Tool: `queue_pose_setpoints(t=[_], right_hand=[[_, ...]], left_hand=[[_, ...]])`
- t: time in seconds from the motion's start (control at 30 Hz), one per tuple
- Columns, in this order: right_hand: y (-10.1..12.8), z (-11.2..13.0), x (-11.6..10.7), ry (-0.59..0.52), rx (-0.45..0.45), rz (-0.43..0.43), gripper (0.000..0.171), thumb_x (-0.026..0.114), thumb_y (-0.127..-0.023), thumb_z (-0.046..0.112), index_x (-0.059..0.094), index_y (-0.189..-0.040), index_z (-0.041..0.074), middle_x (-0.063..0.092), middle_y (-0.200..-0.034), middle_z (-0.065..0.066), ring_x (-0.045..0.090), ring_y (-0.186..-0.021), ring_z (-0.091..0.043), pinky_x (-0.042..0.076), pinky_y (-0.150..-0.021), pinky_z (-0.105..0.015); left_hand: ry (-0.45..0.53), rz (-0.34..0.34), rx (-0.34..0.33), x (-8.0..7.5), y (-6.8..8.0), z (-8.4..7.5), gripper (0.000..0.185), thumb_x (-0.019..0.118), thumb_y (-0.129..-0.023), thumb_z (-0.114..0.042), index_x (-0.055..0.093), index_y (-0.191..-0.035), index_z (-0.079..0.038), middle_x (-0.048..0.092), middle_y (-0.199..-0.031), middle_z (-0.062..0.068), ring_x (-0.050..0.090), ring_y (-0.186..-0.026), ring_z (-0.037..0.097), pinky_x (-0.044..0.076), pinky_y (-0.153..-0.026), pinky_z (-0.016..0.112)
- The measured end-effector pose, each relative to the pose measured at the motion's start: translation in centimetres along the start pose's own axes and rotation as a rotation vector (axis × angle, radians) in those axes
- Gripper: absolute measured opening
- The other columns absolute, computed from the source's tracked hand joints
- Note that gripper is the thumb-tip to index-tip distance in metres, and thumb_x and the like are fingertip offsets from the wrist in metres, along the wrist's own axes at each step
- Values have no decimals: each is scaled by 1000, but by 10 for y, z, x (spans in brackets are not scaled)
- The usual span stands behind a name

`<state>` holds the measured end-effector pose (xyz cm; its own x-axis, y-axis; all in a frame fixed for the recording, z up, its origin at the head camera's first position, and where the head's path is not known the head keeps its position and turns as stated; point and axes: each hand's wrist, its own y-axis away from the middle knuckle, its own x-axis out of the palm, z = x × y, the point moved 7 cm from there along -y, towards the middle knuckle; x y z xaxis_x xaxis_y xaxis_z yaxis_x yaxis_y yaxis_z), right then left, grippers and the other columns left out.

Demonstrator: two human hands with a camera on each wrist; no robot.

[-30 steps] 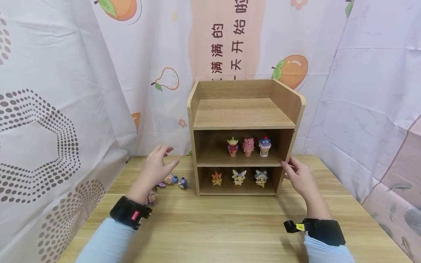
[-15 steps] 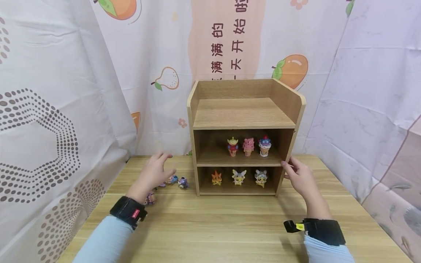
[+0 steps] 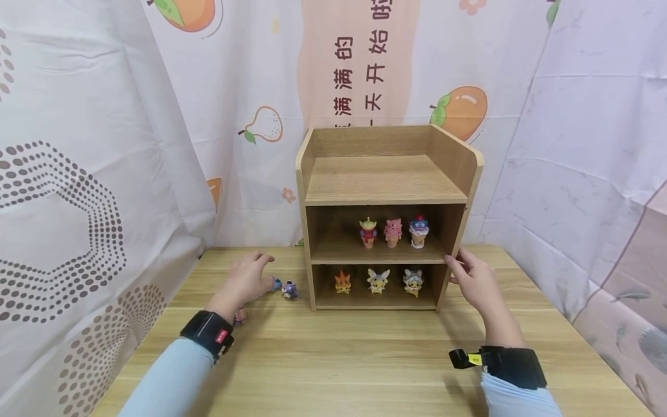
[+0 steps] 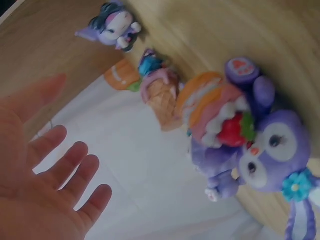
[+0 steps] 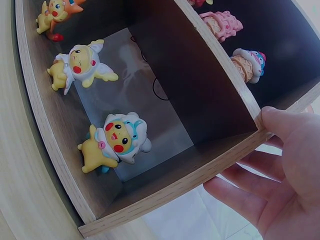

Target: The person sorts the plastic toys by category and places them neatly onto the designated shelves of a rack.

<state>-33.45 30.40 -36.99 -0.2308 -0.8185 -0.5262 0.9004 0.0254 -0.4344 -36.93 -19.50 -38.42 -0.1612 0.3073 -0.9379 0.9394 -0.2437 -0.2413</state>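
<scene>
The figures (image 3: 283, 288) on the table (image 3: 365, 359) are bunched close together just left of the shelf (image 3: 385, 214), so the likeliest slip is judged to be a knock: if the left hand (image 3: 249, 280) is brought down broadly, a neighbour could be toppled or pushed against the shelf's side. In the left wrist view a purple bunny (image 4: 260, 155), a cone figure (image 4: 162, 97) and a small purple figure (image 4: 112, 25) are seen lying tilted rather than standing, so a poor grasp could also be taken. A second risk is judged at the shelf: were it nudged, the six figures standing inside could be tipped.

The left hand is held over the loose figures with fingers spread and relaxed; nothing is gripped, and whether a figure is touched cannot be told. The right hand (image 3: 476, 281) is laid against the shelf's right side panel, thumb set on its front edge at the middle board, fingers loosely bent behind it. The hands are kept well apart, on either side of the shelf.
</scene>
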Motion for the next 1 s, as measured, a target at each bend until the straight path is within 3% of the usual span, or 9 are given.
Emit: queue_pose_setpoints(t=[0.2, 0.37, 0.7, 1.0], right_hand=[[0, 0, 0, -10, 2, 2, 55, 49, -109, 33, 44, -150, -4, 54, -137, -35, 61, -116, -46, 60, -76, -40], [1, -1, 0, -10, 5, 4, 56, 49, -109, 33, 43, -151, -4, 54, -137, -35, 61, -115, -47, 60, -74, -35], [-1, 0, 0, 6, 0, -9, 56, 49, -109, 34, 46, -148, -5, 56, -135, -35, 62, -114, -47, 59, -76, -45], [0, 2, 0, 15, -7, -10, 53, 49, -109, 33, 49, -147, -3, 58, -132, -34, 64, -111, -47, 61, -72, -34]], left_hand=[[-78, 49, 35, 19, -1, -2, 59, 83, -79, -22, 63, -133, -8, 57, -135, 21, 54, -123, 43, 39, -105, 62], [-117, 81, 10, 31, -3, -1, 59, 85, -80, -24, 64, -132, -7, 58, -133, 19, 55, -123, 40, 39, -106, 60], [-174, 116, -13, 44, -12, 0, 53, 83, -81, -13, 66, -130, -7, 58, -133, 18, 50, -128, 41, 35, -109, 61], [-228, 148, -39, 51, -14, 3, 48, 76, -85, -5, 66, -131, -6, 58, -134, 20, 47, -132, 43, 30, -113, 61]])
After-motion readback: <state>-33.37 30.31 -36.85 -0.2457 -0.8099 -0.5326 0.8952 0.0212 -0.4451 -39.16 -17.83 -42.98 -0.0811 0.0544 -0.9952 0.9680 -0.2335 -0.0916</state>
